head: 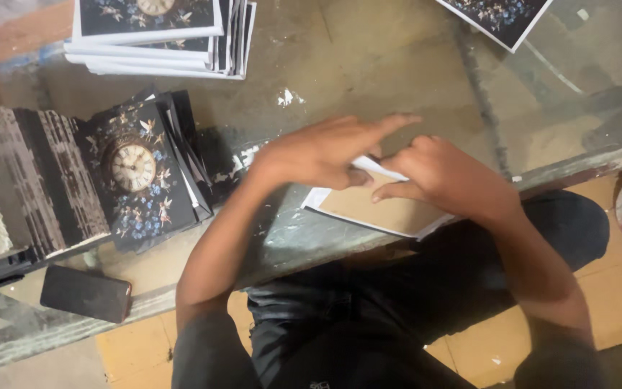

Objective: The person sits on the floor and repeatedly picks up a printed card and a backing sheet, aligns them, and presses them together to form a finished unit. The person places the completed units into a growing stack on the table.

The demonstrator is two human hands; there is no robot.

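Cardboard sheet (379,212) with a white paper wrap is lying flat near the front edge of the table (397,65), one corner poking out just past that edge, and both hands are working on it right now. The left hand (325,153) is pressing down with its palm low and the index finger stretching out straight, while its other fingers are curling over a white paper flap (381,170). The right hand (448,176) is coming in from the other side, fingers bent and pinching that same flap, thumb tucked underneath as far as I can tell. Neither hand is fully closed; both are half-curled on the paper.

Judging by the look of it, the board is stiff and light, so it should stay flat under a palm, while the paper edge is thin, soft and easy to crease or tear. The folded edge looks like the sensible place to grip, with the flat of the board held down.

Toward the left edge, a stack of finished covers (145,173) printed with a clock and flowers is sitting, fanned a little. More printed sheets (160,36) are piling up at the back left corner, another print (502,16) is lying at the back right, and a dark phone (86,292) is resting by the front left edge.
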